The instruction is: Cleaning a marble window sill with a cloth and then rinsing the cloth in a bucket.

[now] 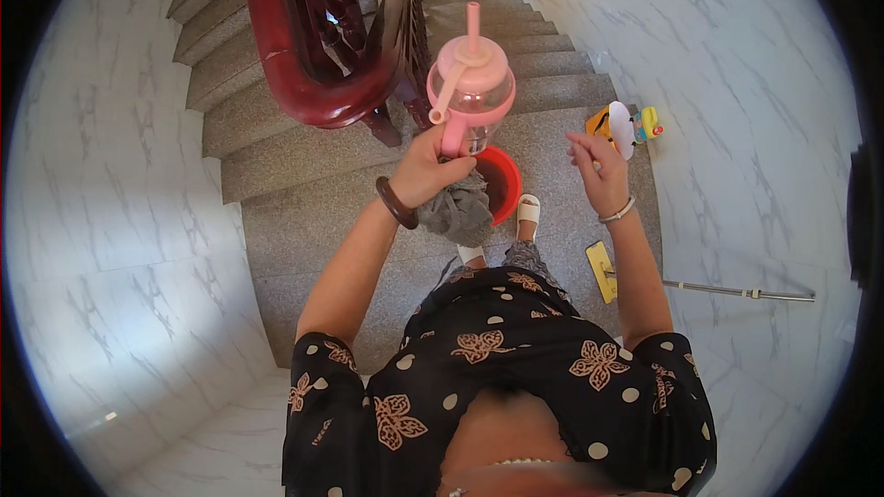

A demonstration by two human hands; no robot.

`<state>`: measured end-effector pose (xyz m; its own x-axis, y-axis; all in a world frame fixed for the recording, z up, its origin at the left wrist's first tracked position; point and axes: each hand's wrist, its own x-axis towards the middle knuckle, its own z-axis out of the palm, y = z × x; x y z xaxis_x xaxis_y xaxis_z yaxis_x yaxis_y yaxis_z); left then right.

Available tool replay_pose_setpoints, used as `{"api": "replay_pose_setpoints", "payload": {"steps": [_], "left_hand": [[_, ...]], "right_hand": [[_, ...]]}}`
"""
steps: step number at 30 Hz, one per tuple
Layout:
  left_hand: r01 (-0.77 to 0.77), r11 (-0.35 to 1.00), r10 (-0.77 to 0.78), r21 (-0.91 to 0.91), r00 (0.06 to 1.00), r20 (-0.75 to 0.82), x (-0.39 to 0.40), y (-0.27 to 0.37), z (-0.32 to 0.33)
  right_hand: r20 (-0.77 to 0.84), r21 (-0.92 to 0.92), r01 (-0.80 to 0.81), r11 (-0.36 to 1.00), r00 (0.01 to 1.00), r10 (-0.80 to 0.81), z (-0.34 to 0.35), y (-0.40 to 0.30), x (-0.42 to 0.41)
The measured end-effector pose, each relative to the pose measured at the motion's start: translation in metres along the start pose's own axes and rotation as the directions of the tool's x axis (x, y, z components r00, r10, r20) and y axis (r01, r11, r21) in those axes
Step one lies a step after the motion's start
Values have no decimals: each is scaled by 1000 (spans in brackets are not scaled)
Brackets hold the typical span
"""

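Observation:
My left hand [429, 169] grips the handle of a pink plastic cup [476, 93] with a clear body, a domed lid and an upright straw. A crumpled grey cloth [459, 210] hangs beneath that hand, its top hidden behind the fingers. Below the cup, partly covered by it and the cloth, a red bucket [514, 183] holds dark liquid. My right hand [601, 169] is raised with bent fingers and nothing in it. Just beyond it are a yellow-orange item with a white round face [621, 130] and a small bottle with a yellow top [649, 124].
Granite stairs [545, 45] run up both sides of a dark red wooden banister [331, 107]. At the right, a flat mop with a yellow head [601, 273] has its metal pole against the marble-patterned wall [746, 221]. My feet in white slippers [529, 207] are beside the bucket.

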<state>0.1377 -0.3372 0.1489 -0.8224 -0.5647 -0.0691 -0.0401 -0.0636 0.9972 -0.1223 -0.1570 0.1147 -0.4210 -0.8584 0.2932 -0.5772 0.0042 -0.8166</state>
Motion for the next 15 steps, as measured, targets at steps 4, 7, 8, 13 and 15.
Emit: {"api": "replay_pose_setpoints", "payload": {"steps": [4,7,8,13,15], "left_hand": [[-3,995,10,-101,997,77,5,4,-6],[-12,994,22,-106,995,94,2,6,-9],[-10,995,20,-103,995,95,1,7,-9],[9,998,-6,-58,998,56,0,12,-2],[2,998,2,-56,998,64,0,11,0]], "right_hand": [[-23,-74,167,983,985,-170,-14,-35,24],[-23,-125,282,951,958,-287,-18,-64,41],[-29,-150,344,927,936,-352,-16,-70,46],[-9,-100,426,899,903,-429,-8,-90,61],[15,-120,486,866,873,-488,0,-100,65]]}}
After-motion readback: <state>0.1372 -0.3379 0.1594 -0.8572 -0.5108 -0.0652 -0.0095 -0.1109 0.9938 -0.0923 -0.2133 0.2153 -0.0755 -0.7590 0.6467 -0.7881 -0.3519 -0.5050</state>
